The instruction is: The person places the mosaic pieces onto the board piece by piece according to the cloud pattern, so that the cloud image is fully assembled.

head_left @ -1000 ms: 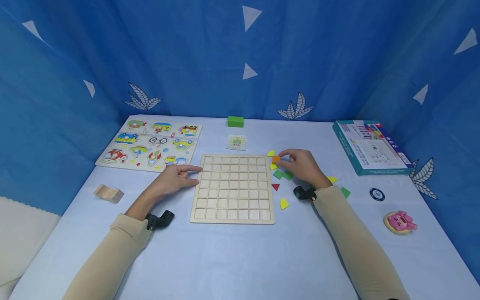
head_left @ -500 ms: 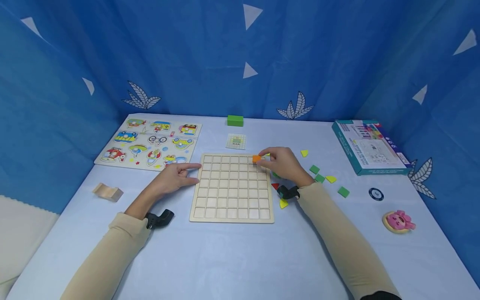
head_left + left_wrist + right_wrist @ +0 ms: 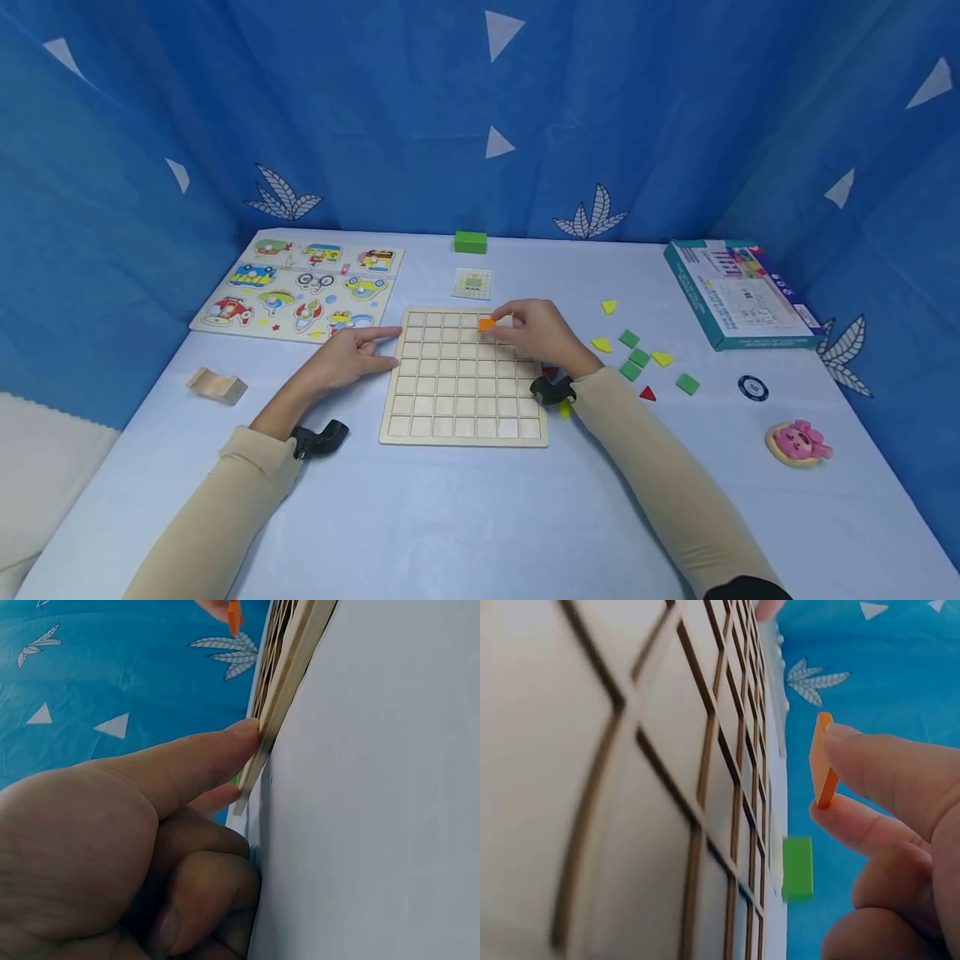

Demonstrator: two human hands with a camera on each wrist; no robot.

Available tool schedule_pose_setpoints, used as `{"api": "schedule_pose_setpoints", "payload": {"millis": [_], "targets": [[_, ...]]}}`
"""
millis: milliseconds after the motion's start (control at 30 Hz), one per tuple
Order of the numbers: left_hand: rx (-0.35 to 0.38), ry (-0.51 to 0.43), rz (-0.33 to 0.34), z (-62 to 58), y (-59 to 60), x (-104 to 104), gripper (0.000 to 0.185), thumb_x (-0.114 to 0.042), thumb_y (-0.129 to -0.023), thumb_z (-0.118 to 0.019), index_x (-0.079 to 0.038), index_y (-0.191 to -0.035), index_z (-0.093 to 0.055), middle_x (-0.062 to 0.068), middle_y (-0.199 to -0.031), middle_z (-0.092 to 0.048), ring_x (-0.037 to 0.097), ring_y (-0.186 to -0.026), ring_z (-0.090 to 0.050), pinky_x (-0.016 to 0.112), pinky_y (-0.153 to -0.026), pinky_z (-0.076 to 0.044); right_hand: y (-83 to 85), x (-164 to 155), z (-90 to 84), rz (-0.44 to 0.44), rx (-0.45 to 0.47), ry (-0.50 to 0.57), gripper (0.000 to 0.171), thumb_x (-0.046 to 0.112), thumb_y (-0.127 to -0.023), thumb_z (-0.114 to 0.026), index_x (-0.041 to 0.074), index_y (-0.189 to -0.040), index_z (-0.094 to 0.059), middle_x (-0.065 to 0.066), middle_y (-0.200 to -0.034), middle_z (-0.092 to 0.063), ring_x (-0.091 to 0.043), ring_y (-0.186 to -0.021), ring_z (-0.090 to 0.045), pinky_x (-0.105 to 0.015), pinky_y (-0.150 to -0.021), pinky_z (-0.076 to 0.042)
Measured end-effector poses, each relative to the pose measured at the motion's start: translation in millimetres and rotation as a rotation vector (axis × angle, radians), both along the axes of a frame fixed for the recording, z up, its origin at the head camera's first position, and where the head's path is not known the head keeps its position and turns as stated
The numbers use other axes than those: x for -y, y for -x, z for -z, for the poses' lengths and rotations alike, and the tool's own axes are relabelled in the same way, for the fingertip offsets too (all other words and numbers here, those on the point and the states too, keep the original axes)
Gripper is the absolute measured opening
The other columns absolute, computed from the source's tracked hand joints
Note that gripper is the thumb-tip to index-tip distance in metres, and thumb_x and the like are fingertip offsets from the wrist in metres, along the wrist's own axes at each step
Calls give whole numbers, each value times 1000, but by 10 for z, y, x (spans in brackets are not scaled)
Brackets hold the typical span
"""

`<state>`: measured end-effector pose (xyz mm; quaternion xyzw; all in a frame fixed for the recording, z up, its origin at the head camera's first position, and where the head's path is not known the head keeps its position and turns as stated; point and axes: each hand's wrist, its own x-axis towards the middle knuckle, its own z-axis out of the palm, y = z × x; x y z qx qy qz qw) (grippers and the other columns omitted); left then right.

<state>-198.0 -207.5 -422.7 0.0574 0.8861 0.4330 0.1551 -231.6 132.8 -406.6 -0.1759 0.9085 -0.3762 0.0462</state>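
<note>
I have the orange tile (image 3: 487, 325) pinched in my right hand (image 3: 542, 335), thumb on one flat face and fingertip on the other, and it hangs just above the far rows of the wooden grid board (image 3: 463, 377), right of the board's middle. In the right wrist view the orange tile (image 3: 822, 760) is plainly clear of the wood, tilted up on edge with its thin side toward the grid board (image 3: 630, 787), so its flat face is not yet parallel to the cells below it. That gap and that tilt are what matter here: the piece lies ahead of the right fingertips and toward the left, over the board, while my left hand (image 3: 347, 357) is well away from it at the board's near-left side. The left hand is not holding anything that I can see; in the left wrist view the thumb (image 3: 191, 761) is stretched out and pressed against the edge of the grid board (image 3: 289, 682), the other fingers curled loosely under it on the table (image 3: 465, 508). My right forearm reaches in from the lower right across the board's right edge, wrist low, hand arched over the far cells. To the right of the board lie the loose green, yellow and red pieces (image 3: 639, 358), apart from both hands, and the green block (image 3: 470, 242) stands at the far edge of the table
</note>
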Motion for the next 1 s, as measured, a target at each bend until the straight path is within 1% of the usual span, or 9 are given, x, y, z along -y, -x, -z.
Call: {"api": "schedule_pose_setpoints", "payload": {"millis": [233,467,567,733,833,1000], "targets": [[25,-14,14,23,13,-21,57,-38,-92,-77,-26,-145,-59,-3,-60,-35,17,-54,-33,30,-54,-30,-11,108,69,-27,0,9,30,36,-93,-77,16,-114,-77,-1,-57,-43,-18,-49,-36,-32,-51,-30],[24,1,-1,11,8,-20,56,-39,-92,-77,-30,-145,-60,-2,-61,-35,17,-54,-33,30,-54,-30,-11,167,96,-28,-35,-11,32,39,-91,-79,15,-113,-78,-1,-59,-48,-18,-52,-41,-32,-52,-33],[21,2,-4,7,-1,-14,56,-38,-92,-77,-30,-145,-59,-2,-61,-36,18,-54,-34,30,-54,-30,-2,170,104,-30,-15,-4,31,39,-90,-79,17,-112,-78,-1,-59,-47,-18,-52,-39,-32,-53,-31],[18,-11,2,2,-14,-12,57,-38,-93,-77,-27,-146,-59,-2,-59,-36,17,-52,-34,30,-53,-30,9,165,119,-39,23,20,31,38,-89,-81,20,-114,-79,-3,-59,-47,-20,-53,-39,-33,-54,-30],[16,-20,6,3,-10,-13,57,-37,-92,-77,-26,-146,-59,-2,-59,-36,17,-53,-33,31,-54,-30,11,170,134,-35,28,1,32,40,-88,-82,22,-115,-79,-4,-59,-48,-21,-53,-40,-34,-53,-30],[16,-36,5,19,1,-23,57,-35,-92,-78,-25,-145,-60,-3,-59,-35,16,-53,-33,31,-54,-30,24,191,162,-43,11,-54,33,42,-88,-81,23,-115,-78,-2,-58,-49,-19,-50,-40,-32,-51,-29]]}}
